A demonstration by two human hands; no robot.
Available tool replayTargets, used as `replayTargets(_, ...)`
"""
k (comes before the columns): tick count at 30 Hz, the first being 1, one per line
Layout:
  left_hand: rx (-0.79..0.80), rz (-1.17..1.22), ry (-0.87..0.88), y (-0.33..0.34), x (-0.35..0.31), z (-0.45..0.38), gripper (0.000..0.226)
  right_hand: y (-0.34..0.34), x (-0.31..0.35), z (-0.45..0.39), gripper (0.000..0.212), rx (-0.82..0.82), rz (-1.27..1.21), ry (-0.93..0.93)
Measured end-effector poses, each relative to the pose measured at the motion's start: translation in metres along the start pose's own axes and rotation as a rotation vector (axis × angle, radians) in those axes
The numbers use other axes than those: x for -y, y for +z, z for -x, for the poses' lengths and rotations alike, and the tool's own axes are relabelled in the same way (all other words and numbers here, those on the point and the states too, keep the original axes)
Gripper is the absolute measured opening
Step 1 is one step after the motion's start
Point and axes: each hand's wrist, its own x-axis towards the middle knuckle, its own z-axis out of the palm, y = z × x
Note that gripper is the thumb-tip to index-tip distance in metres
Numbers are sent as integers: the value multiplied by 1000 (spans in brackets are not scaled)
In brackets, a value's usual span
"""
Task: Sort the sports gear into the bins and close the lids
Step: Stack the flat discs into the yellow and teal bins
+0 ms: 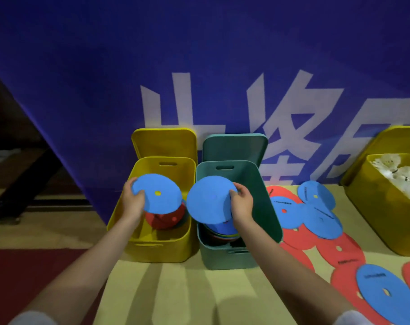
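Over the two open bins at the foot of the purple banner (199,66), a person holds one flat blue disc in each hand. The left hand (132,202) pinches the edge of a blue disc (159,195) above the yellow bin (150,249), where a red ball-like thing (164,219) lies; the right hand (242,204) grips a second blue disc (208,202) over the green bin (265,207), above a stack of discs already inside. Both lids lean upright behind their bins, the yellow lid (164,141) and the green lid (234,146). More red and blue discs (316,219) lie scattered on the tan surface (176,289) to the right, near another yellow bin (375,207) holding what look like white shuttlecocks. The risk, I judge, is a mis-sort: the left disc hangs over the bin without a disc stack. A disc let go tilted could also catch on a rim and later keep a lid from seating. Large white Chinese characters run across the banner, cut off and partly hidden; small dark print on the discs is too blurred to read.
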Motion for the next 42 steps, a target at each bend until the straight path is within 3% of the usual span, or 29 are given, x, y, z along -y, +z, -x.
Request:
replayTargets(6,196,-211,-180,10,39,-46,54,39,-3,-10,20,-14,30,39)
replayTargets(14,190,-210,-346,49,89,-92,49,65,-7,-47,19,-5,108,48)
replayTargets(18,292,-348,-411,51,111,-92,52,77,-18,-62,18,11,162,49)
replayTargets(20,368,-449,-424,52,111,-92,65,83,-20,-67,18,29,193,44)
replayTargets(23,419,-655,-314,54,87,-88,81,89,-15,-69,21,78,247,9)
replayTargets(28,351,-347,199,23,31,-85,43,109,-1,-71,25,208,385,-153)
replayTargets(30,276,-336,358,-2,17,-89,37,127,3,-70,26,288,478,-219)
replayTargets(32,217,-424,359,-20,21,-101,48,150,-1,-68,28,376,567,-256)
replayTargets(35,263,-554,52,-38,47,-116,54,185,-20,-63,31,454,640,-195)
replayTargets(37,364,-473,-86,-40,61,-114,50,202,-39,-61,32,462,668,-134)
replayTargets(42,309,-387,165,-33,67,-107,51,221,-91,-67,28,359,652,20)
